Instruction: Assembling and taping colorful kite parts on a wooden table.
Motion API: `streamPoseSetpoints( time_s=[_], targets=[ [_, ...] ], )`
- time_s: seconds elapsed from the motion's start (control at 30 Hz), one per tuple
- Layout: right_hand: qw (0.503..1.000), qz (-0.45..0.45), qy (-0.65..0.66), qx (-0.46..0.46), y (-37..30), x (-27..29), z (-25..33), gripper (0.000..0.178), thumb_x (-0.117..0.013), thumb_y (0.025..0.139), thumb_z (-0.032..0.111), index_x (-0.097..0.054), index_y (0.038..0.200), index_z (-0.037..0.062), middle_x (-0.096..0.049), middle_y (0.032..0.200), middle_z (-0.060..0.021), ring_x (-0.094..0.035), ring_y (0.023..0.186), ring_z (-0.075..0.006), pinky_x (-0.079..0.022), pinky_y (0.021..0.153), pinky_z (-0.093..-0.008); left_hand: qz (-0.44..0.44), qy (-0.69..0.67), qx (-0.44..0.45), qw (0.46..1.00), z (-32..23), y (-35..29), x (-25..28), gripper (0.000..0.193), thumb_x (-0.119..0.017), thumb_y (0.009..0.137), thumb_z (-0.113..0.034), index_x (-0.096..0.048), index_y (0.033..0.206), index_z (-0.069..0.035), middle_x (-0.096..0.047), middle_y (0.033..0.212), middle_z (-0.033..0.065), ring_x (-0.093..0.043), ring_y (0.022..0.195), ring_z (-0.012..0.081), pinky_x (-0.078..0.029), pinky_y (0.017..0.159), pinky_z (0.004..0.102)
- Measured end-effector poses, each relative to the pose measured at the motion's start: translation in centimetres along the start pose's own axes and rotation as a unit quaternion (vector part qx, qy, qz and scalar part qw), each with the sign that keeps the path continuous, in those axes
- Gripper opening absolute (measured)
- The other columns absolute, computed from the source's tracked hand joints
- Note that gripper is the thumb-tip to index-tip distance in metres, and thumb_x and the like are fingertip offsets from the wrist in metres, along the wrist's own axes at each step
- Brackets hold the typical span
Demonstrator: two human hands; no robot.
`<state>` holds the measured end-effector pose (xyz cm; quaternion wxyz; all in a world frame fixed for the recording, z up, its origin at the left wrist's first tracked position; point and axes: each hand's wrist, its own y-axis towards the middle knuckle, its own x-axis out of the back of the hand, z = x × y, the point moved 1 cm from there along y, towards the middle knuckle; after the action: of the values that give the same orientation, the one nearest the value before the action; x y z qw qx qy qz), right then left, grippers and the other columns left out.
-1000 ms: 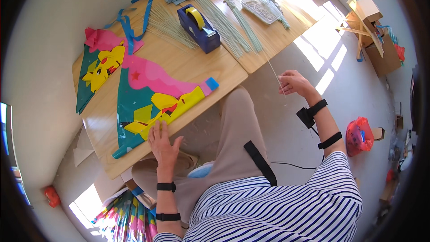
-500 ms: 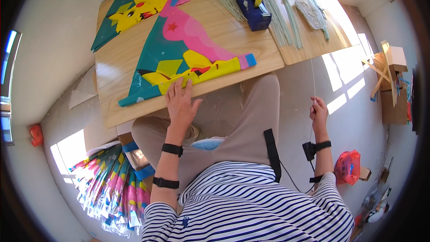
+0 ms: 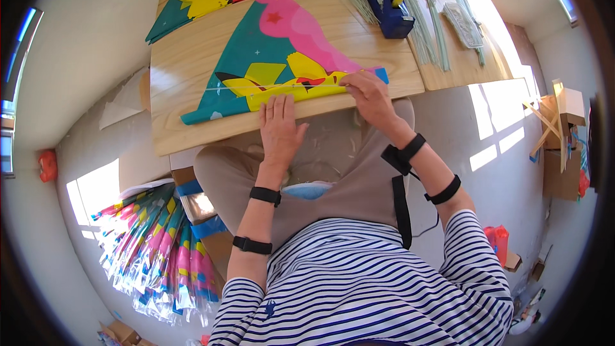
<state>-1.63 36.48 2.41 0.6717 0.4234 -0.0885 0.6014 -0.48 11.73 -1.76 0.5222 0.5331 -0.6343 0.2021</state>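
Observation:
On the near part of the wooden table lies a triangular kite sheet (image 3: 272,45), green, pink and yellow with a cartoon figure, its near edge folded over. My left hand (image 3: 280,128) rests with fingers stretched on that yellow edge. A thin pale rod (image 3: 221,88) lies across the sheet, roughly along the fold. Near the sheet's right corner, my right hand (image 3: 371,99) pinches the rod's right end between thumb and fingers. A blue patch (image 3: 382,75) shows at that corner, partly behind the hand.
Behind stand a blue tape dispenser (image 3: 387,9) with yellow tape, bundles of thin rods (image 3: 428,32) and a clear plastic tray (image 3: 462,24). A second kite sheet (image 3: 211,0) lies at far left. Wrapped kites (image 3: 160,243) fan out low at left; a red bag (image 3: 497,241) sits at right.
My right hand has come from beyond the table's right side over to the sheet's right corner, bringing the rod across the fold. My left hand stays on the edge. The view has shifted slightly.

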Motion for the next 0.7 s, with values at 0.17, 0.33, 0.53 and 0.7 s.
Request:
streamPoseSetpoints(
  time_s=[0.17, 0.33, 0.53, 0.7],
  targets=[
    [0.998, -0.001, -0.038, 0.042, 1.3, -6.3, -0.9, 0.012, -0.066, 0.082, -0.001, -0.069, 0.088, 0.0084, -0.060, 0.091, -0.0119, -0.058, 0.093, -0.0355, -0.048, 0.081, -0.0451, 0.004, 0.000, 0.002, 1.000, 0.4, -0.7, -0.1, 0.073, -0.084, 0.077, -0.027, -0.055, 0.139, -0.002, -0.052, 0.144, 0.0153, -0.044, 0.139, 0.0370, -0.028, 0.122, 0.0535],
    [0.994, -0.002, -0.091, 0.067, 0.7, -6.0, -3.3, 0.013, -0.066, 0.079, 0.000, -0.070, 0.086, 0.0103, -0.060, 0.093, -0.0096, -0.056, 0.097, -0.0324, -0.046, 0.085, -0.0435, 0.016, 0.001, -0.008, 1.000, 0.2, -0.4, 0.2, 0.070, -0.084, 0.077, -0.027, -0.056, 0.136, -0.002, -0.051, 0.143, 0.0164, -0.044, 0.138, 0.0378, -0.028, 0.121, 0.0546],
    [0.991, 0.016, -0.093, 0.092, 1.1, -4.8, -4.1, 0.012, -0.064, 0.080, 0.002, -0.070, 0.086, 0.0113, -0.061, 0.094, -0.0071, -0.056, 0.099, -0.0322, -0.046, 0.085, -0.0434, 0.007, -0.010, 0.013, 1.000, -0.1, -0.6, 0.5, 0.066, -0.085, 0.075, -0.025, -0.060, 0.131, -0.001, -0.047, 0.142, 0.0206, -0.041, 0.136, 0.0434, -0.032, 0.116, 0.0540],
    [0.994, 0.031, -0.081, 0.066, 0.9, -3.4, -4.1, 0.009, -0.069, 0.082, 0.002, -0.069, 0.088, 0.0089, -0.062, 0.091, -0.0086, -0.057, 0.096, -0.0333, -0.047, 0.083, -0.0426, -0.017, -0.003, -0.002, 1.000, -0.4, -0.2, 0.9, 0.067, -0.086, 0.073, -0.025, -0.062, 0.130, 0.000, -0.046, 0.141, 0.0229, -0.039, 0.135, 0.0456, -0.035, 0.114, 0.0527]
  ],
)
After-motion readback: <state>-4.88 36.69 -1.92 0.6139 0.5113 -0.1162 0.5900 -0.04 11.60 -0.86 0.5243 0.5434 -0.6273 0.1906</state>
